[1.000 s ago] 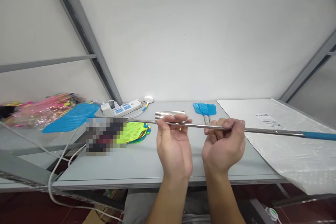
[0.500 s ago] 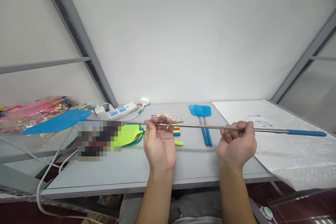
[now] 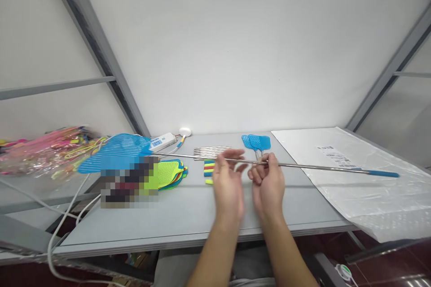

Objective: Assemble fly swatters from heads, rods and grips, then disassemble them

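A long fly swatter [image 3: 319, 168] stretches across the view above the table, its telescopic metal rod drawn out. Its blue slatted head [image 3: 116, 153] points left, and its blue grip [image 3: 384, 173] points right. My left hand [image 3: 230, 184] is palm up, with the rod lying between thumb and loosely curled fingers. Close beside it, my right hand [image 3: 269, 181] is closed round the rod with bent fingers. Beyond my hands two blue fly swatters [image 3: 257, 142] lie on the table, their handles partly hidden by my right hand.
Lime, blue and red swatters [image 3: 170, 174] lie stacked at left, beside a pixelated patch. Several metal rods [image 3: 212, 150] lie behind my left hand. A power strip [image 3: 163, 142] stands at the back. White packaging [image 3: 336, 179] covers the table's right side; bagged colourful goods [image 3: 50, 148] sit at far left.
My hands have come closer together: the left moved right and the right moved left along the rod. The swatter's blue head has shifted right, and its grip slightly left.
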A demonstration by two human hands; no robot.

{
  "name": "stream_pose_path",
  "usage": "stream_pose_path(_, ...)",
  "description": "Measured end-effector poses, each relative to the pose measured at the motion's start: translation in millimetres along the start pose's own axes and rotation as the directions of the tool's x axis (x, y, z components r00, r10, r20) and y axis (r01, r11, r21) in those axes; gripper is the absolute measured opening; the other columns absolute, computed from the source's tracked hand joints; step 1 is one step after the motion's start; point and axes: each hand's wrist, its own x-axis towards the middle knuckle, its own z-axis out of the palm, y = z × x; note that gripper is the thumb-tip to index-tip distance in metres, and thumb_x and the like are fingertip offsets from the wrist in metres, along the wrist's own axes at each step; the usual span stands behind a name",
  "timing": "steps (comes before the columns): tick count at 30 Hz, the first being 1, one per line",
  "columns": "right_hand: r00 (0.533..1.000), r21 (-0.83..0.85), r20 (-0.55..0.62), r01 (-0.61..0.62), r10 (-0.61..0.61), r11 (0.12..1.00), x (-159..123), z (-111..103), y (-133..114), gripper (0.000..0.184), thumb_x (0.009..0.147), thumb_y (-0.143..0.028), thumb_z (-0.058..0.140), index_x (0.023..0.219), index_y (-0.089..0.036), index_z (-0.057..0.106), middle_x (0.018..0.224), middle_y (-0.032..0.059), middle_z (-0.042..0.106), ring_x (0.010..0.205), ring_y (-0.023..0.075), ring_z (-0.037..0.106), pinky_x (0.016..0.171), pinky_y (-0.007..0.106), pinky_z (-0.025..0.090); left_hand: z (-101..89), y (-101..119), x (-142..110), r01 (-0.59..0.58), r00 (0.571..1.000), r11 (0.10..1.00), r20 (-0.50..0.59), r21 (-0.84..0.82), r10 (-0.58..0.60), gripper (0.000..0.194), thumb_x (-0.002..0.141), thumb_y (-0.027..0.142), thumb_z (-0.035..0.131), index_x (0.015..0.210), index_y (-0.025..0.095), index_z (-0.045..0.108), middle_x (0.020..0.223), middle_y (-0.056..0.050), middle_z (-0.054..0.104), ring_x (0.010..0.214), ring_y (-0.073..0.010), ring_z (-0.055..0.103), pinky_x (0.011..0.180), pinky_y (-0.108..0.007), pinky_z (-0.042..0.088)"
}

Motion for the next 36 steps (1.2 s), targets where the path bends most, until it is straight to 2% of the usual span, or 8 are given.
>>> stream_pose_path(4, 0.999, -0.036, -0.005, 0.051, -0.051, 0.998, -7.3, 1.2, 3.3, 0.037, 0.092, -0.052, 0.052, 0.074, -0.020, 0.047, 0.050, -0.0117, 0.029, 0.043, 0.0060, 0.025, 0.047, 0.020, 0.034, 7.7, -17.8, -11.3, -0.055, 0.997, 0.998, -0.045, 0.033, 0.056, 0.035, 0.097, 0.046, 0.047, 0.096, 0.017, 0.067, 0.112, -0.011, 0.067, 0.090, -0.0158, 0.061, 0.075, -0.028, 0.048)
stream_pose_path(8, 0.972, -0.045, -0.070, 0.220, -0.223, 0.974, -1.4, -9.3, -6.6, 0.039, 0.094, -0.051, 0.048, 0.070, -0.021, 0.043, 0.049, -0.0111, 0.027, 0.043, 0.0072, 0.025, 0.048, 0.022, 0.034, -9.0, 5.6, 5.3, -0.200, 0.960, 0.979, -0.209, -0.041, 0.187, 0.037, 0.098, 0.046, 0.046, 0.089, 0.016, 0.066, 0.098, -0.008, 0.068, 0.086, -0.0155, 0.061, 0.078, -0.030, 0.047)
stream_pose_path(12, 0.969, -0.055, -0.062, 0.235, -0.238, 0.970, -7.3, -10.6, -6.1, 0.037, 0.095, -0.048, 0.048, 0.070, -0.021, 0.046, 0.048, -0.0102, 0.028, 0.044, 0.0081, 0.026, 0.049, 0.023, 0.035, -22.4, 32.4, 17.0, -0.283, 0.916, 0.955, -0.319, -0.088, 0.243, 0.031, 0.097, 0.040, 0.051, 0.081, 0.016, 0.063, 0.084, -0.003, 0.063, 0.075, -0.0122, 0.059, 0.074, -0.028, 0.045)
stream_pose_path(18, 0.985, -0.071, -0.012, 0.170, -0.171, 0.983, -21.1, -3.7, -2.4, 0.036, 0.094, -0.046, 0.049, 0.070, -0.020, 0.048, 0.048, -0.0104, 0.029, 0.042, 0.0075, 0.025, 0.050, 0.024, 0.035, -26.3, 52.0, 16.0, -0.346, 0.913, 0.924, -0.286, -0.163, 0.291, 0.026, 0.097, 0.034, 0.052, 0.078, 0.016, 0.059, 0.076, 0.001, 0.054, 0.066, -0.0093, 0.051, 0.067, -0.025, 0.042)
stream_pose_path(23, 0.966, -0.064, 0.005, 0.260, -0.260, 0.963, -14.3, -8.2, -22.5, 0.035, 0.095, -0.042, 0.047, 0.067, -0.021, 0.044, 0.046, -0.0104, 0.027, 0.041, 0.0082, 0.025, 0.046, 0.023, 0.032, -29.6, 60.9, 17.3, -0.403, 0.894, 0.909, -0.260, -0.104, 0.366, 0.025, 0.093, 0.041, 0.058, 0.083, 0.018, 0.061, 0.079, 0.001, 0.057, 0.067, -0.0096, 0.052, 0.067, -0.024, 0.043)
stream_pose_path(29, 0.986, -0.048, 0.013, 0.167, -0.167, 0.985, -9.6, -19.3, -37.0, 0.033, 0.094, -0.040, 0.047, 0.067, -0.022, 0.040, 0.047, -0.0107, 0.025, 0.040, 0.0078, 0.022, 0.045, 0.023, 0.032, -24.4, 66.3, 13.4, -0.356, 0.910, 0.931, -0.257, -0.083, 0.325, 0.039, 0.092, 0.055, 0.052, 0.088, 0.019, 0.064, 0.088, -0.003, 0.065, 0.072, -0.0122, 0.058, 0.073, -0.028, 0.045)
stream_pose_path(33, 0.984, -0.075, 0.027, 0.178, -0.177, 0.981, -10.2, -22.4, -38.5, 0.028, 0.092, -0.032, 0.047, 0.067, -0.021, 0.041, 0.046, -0.0106, 0.026, 0.040, 0.0079, 0.022, 0.046, 0.023, 0.032, -28.0, 69.1, 16.5, -0.280, 0.922, 0.956, -0.300, -0.085, 0.243, 0.039, 0.096, 0.050, 0.046, 0.086, 0.017, 0.066, 0.088, -0.005, 0.068, 0.070, -0.0123, 0.059, 0.073, -0.029, 0.045)
stream_pose_path(36, 0.983, -0.084, 0.037, 0.184, -0.182, 0.979, -14.0, -18.9, -40.2, 0.027, 0.092, -0.029, 0.046, 0.067, -0.021, 0.042, 0.047, -0.0101, 0.026, 0.040, 0.0079, 0.021, 0.045, 0.023, 0.031, -31.2, 67.2, 19.3, -0.309, 0.915, 0.950, -0.286, -0.043, 0.284, 0.037, 0.097, 0.047, 0.045, 0.084, 0.017, 0.065, 0.089, -0.005, 0.069, 0.069, -0.0119, 0.059, 0.071, -0.028, 0.045)
